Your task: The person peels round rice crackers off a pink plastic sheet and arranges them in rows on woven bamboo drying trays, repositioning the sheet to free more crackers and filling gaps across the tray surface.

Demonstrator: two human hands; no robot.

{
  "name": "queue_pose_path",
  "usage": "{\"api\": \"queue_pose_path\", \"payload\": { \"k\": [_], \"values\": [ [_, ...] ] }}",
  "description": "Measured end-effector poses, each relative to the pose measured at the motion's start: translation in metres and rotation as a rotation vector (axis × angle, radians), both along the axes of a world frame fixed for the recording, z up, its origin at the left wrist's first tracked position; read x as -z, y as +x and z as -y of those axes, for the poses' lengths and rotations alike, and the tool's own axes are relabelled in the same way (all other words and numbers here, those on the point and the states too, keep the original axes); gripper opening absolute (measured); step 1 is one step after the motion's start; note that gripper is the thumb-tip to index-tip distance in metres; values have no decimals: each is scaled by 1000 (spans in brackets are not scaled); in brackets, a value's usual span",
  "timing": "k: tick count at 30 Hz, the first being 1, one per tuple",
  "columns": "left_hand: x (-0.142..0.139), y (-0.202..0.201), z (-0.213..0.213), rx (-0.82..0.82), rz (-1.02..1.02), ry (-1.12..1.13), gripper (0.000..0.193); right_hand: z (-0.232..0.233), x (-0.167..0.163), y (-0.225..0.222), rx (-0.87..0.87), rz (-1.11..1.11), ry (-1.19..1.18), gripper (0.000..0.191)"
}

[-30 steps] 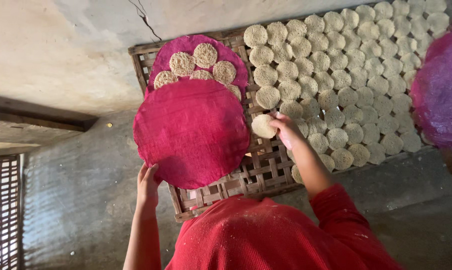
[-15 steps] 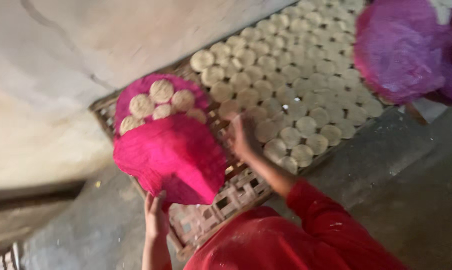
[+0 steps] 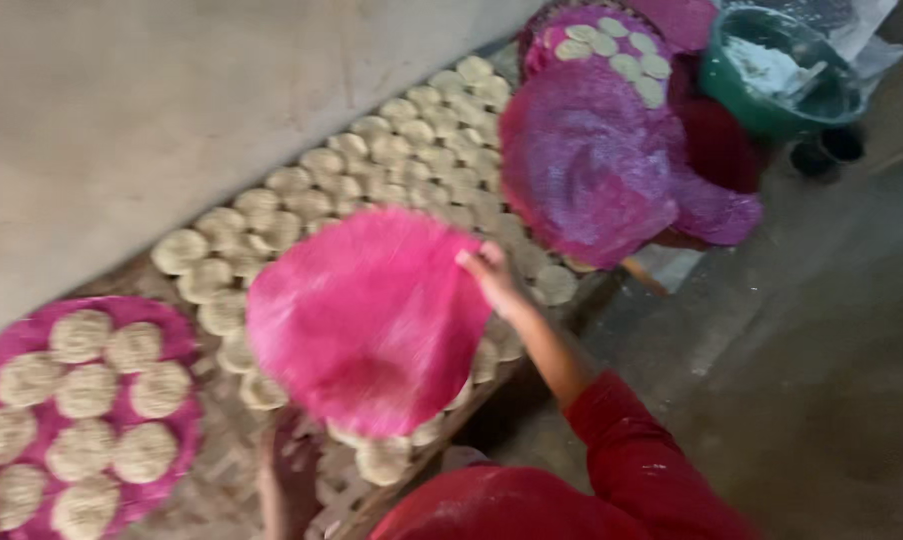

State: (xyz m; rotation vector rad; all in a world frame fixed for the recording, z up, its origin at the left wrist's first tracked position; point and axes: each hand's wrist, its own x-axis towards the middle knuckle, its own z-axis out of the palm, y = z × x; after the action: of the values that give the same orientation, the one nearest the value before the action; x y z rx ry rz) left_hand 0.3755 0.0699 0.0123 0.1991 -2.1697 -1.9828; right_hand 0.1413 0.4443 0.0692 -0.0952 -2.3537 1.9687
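Nearest me, at six o'clock, is my red sleeve (image 3: 612,450). My left hand (image 3: 290,478) sits at about seven o'clock under the lower rim of the pink round mat (image 3: 370,318); the blur keeps me from telling whether it grips the mat or only props it. My right hand (image 3: 492,275) is just right of centre, its fingers pinched on the mat's upper right edge. The mat hangs tilted over the woven drying rack (image 3: 372,495), covering some of the pale round cakes (image 3: 412,160) that lie in close rows on it and run off toward twelve o'clock beside the grey wall (image 3: 172,100).

At eight o'clock another pink mat (image 3: 177,335) lies flat, loaded with round cakes in rows. Farther off, at one to two o'clock, a purple mat (image 3: 587,160) stands tilted, and beyond it a second purple mat (image 3: 572,35) carries a few cakes. At the far upper right sits a green basin (image 3: 732,95) with white paste inside.

Half a second ago the loaded pink mat lay just above the one I hold; now it sits far to the left, the view has swung right, and the green basin has come into sight. My right hand was then stretched out over the cakes; now it is on the mat's edge.
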Motion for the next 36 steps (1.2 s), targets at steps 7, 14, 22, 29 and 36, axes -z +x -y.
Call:
{"api": "queue_pose_path", "payload": {
  "k": [7,14,22,29,36],
  "values": [
    [38,-17,-22,-182,196,-339,43,-294,-38,-74,629,-299,306,20],
    [38,-48,-62,-129,259,-449,39,-345,-6,-63,852,-35,429,22],
    [24,-93,-102,20,278,-597,41,-277,-114,-147,214,-790,719,85],
    [29,-89,-94,31,334,-726,43,-379,-92,-200,624,-277,335,70],
    [25,-92,-92,86,356,-621,50,-408,-9,-192,967,517,949,108]
  ]
}}
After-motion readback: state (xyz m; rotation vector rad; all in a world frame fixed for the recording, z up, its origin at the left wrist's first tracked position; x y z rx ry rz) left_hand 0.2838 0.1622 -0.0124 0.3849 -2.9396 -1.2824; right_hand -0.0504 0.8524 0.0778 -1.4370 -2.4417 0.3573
